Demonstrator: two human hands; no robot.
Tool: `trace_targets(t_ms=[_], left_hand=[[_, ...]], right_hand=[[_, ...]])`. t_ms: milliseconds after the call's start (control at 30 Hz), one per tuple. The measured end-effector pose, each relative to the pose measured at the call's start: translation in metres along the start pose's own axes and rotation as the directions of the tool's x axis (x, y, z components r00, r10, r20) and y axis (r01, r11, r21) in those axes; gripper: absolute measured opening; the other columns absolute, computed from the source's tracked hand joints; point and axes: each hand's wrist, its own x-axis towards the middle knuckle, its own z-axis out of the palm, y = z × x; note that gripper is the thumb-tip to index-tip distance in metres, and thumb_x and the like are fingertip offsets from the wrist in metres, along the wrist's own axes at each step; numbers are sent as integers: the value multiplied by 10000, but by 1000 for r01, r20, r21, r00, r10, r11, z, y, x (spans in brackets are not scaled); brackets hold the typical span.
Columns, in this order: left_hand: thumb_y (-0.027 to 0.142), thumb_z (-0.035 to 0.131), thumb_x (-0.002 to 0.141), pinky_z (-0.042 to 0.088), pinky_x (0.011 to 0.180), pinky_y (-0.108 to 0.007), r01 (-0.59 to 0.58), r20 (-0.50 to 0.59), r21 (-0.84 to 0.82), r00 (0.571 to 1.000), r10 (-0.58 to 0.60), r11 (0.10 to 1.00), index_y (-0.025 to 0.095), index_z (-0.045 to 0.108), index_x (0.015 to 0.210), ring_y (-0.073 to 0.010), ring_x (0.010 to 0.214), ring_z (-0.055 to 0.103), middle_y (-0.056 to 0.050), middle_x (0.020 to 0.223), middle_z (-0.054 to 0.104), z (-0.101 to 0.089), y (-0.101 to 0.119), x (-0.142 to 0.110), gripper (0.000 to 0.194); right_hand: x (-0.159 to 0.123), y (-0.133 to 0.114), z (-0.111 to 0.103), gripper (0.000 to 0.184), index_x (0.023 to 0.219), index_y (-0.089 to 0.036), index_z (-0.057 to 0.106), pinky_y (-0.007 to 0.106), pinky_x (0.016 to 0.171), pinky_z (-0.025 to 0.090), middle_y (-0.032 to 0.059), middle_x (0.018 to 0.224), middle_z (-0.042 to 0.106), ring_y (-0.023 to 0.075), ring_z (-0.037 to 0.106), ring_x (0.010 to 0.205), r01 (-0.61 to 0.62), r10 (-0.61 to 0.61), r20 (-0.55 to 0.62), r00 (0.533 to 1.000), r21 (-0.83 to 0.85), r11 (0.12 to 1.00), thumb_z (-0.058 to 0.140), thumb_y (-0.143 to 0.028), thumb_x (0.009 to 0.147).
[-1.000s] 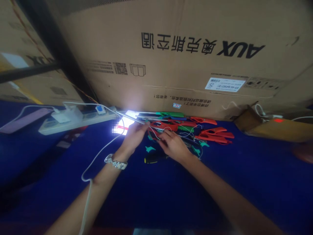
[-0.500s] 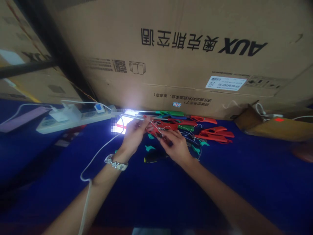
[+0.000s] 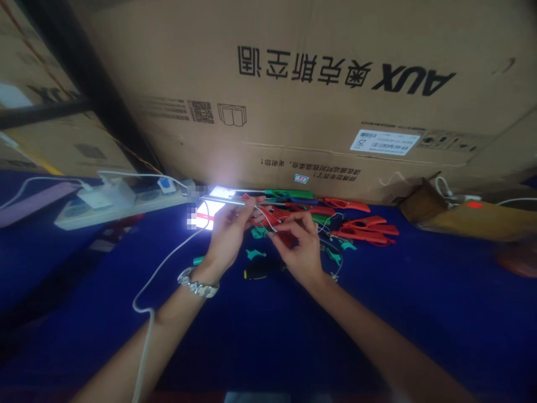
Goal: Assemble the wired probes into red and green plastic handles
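Note:
My left hand [image 3: 230, 232] is closed around a thin metal tube [image 3: 224, 199] with a bit of red at its end, like the barrel of a long-nosed lighter. White wires [image 3: 265, 215] run from its fingertips to my right hand [image 3: 301, 245], whose thumb and index finger pinch them. Behind and beside the hands lie several red lighter handles [image 3: 367, 228] and a green one [image 3: 291, 194]. Small teal plastic pieces [image 3: 255, 254] are scattered below, near a black screwdriver handle with a yellow end [image 3: 257, 273].
A glowing phone screen [image 3: 205, 217] lies behind my left hand. At left is a white power strip [image 3: 84, 215] with chargers and a white cable [image 3: 161, 274] crossing my left forearm. A large cardboard box [image 3: 310, 123] forms the back wall; an open carton [image 3: 457, 218] stands right.
My right hand's fingers have shifted and its index finger is raised more, with the wires still pinched. The left hand stays nearly in place. The view has moved slightly.

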Motion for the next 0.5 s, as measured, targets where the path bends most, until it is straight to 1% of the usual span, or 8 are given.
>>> trace_targets(t_ms=[133,267,400,500], left_hand=[[430,835,736,615,772,-344,11,16,21,1000,-11,1000,156,717,883,-212,841,746,-99,1004,778,0,0,-2,333],[436,823,750,612,786,-338,58,17,12,998,-59,998,150,723,886,-222,887,749,-108,1023,779,1,-4,-3,332],[433,826,746,612,803,-362,76,34,-51,997,-74,996,145,716,885,-236,906,751,-118,1064,771,1,-6,-3,339],[411,838,735,607,829,-382,72,21,-108,997,-70,992,156,693,836,-247,938,749,-108,1079,767,3,-6,-3,310]], right_hand=[[1,4,2,67,846,-239,700,448,954,486,62,1062,568,234,610,1033,-49,48,9,999,151,987,761,-244,820],[3,10,3,118,833,-237,659,432,978,504,51,1055,586,214,631,1021,-120,105,71,992,274,954,774,-226,804],[3,16,5,139,826,-228,639,394,916,538,37,985,643,194,659,945,-172,128,134,983,405,898,775,-230,800],[3,18,7,146,800,-223,623,374,873,554,37,967,663,186,673,907,-195,144,148,978,440,877,767,-245,803]])
